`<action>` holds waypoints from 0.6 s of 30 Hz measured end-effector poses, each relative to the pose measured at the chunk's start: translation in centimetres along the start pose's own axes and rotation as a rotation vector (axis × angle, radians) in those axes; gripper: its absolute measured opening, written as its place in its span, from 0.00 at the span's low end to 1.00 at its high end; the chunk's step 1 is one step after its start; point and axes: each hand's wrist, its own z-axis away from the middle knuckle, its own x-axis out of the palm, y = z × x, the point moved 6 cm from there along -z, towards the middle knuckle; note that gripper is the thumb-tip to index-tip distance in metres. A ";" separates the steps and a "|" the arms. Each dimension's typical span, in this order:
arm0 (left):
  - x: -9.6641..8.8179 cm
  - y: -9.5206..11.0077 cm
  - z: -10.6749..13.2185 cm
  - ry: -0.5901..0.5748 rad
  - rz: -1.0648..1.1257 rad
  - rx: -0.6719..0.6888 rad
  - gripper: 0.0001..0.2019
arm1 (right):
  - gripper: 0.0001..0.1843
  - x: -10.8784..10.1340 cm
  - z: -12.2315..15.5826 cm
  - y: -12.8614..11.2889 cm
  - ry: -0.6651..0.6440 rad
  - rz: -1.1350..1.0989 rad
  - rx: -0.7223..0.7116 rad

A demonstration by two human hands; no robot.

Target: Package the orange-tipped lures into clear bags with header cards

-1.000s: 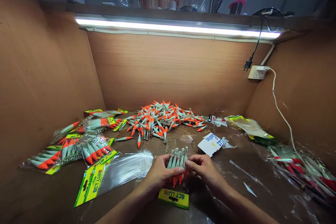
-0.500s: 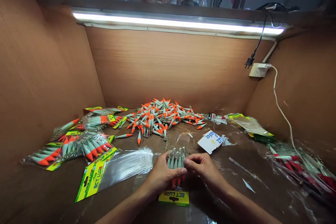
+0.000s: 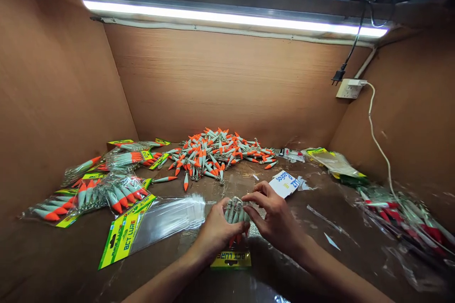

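Near the front of the table, my left hand (image 3: 216,229) is wrapped round a clear bag of fishing lures (image 3: 234,215). The lures have pale bodies and orange tips; their metal hook ends point away from me. The bag's yellow-green header card (image 3: 231,259), printed BCT LURE, lies at the near end. My right hand (image 3: 273,215) has its thumb and forefinger closed at the right side of the hook ends, against the bag; the exact grip is partly hidden. Left of my hands lie several flat clear bags (image 3: 167,220) with the same yellow-green header cards.
A heap of loose orange-and-pale lures (image 3: 213,154) lies at the back. Filled lure packs (image 3: 121,191) are piled at left, bags of red-and-pale lures (image 3: 394,213) at right. A handwritten white card (image 3: 283,184) lies beyond my right hand. A white cable (image 3: 377,137) hangs from a socket (image 3: 350,89).
My right hand has shifted up from the side of the lures to their hook ends, its fingers raised higher. My left hand keeps its hold. The view has tipped slightly downward.
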 end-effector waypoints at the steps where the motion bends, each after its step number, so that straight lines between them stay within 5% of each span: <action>1: 0.1 0.0 0.0 -0.004 0.014 -0.005 0.17 | 0.06 0.2 0.0 0.0 -0.004 0.001 -0.001; 7: 0.2 -0.6 0.2 -0.022 0.067 -0.080 0.21 | 0.04 0.3 0.3 -0.4 0.026 0.019 -0.042; 13: -0.5 -0.5 0.1 0.028 0.063 -0.009 0.22 | 0.05 0.2 0.4 -0.5 0.030 0.078 -0.119; 18: 0.2 -0.7 0.0 -0.074 0.078 -0.013 0.18 | 0.04 0.3 0.4 -0.1 0.004 0.011 -0.083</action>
